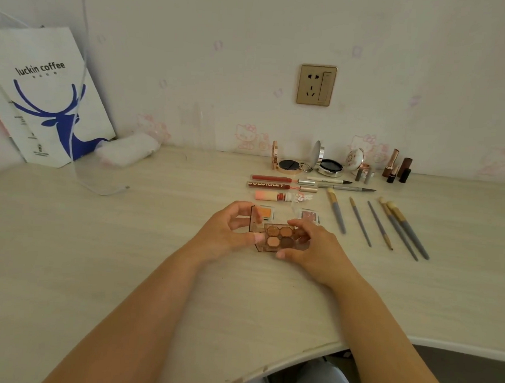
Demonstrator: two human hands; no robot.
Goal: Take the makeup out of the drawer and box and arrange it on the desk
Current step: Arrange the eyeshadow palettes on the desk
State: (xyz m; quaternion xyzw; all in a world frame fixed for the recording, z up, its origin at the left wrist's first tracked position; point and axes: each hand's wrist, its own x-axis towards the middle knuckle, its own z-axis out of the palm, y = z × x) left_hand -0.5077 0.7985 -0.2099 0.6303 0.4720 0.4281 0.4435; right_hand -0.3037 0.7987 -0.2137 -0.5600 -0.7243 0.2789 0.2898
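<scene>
Brown-toned eyeshadow palette [279, 237], lid open, sits low over the tabletop [127, 243], gripped by both hands: left hand [226, 233] on its left edge, right hand [312, 246] on its right, just nearer than the lip glosses [277, 186].

5 brushes [380, 223], 3 lip glosses [274, 187], 2 eyeliner pens [337, 184], 3 open compacts [290, 165], 3 palettes [281, 236], 2 hands [223, 233], 1 paper bag [47, 101], 1 wall socket [316, 84].

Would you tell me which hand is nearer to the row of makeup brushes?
Right. The right hand lies just beside the makeup brushes; the left hand is farther away.
</scene>
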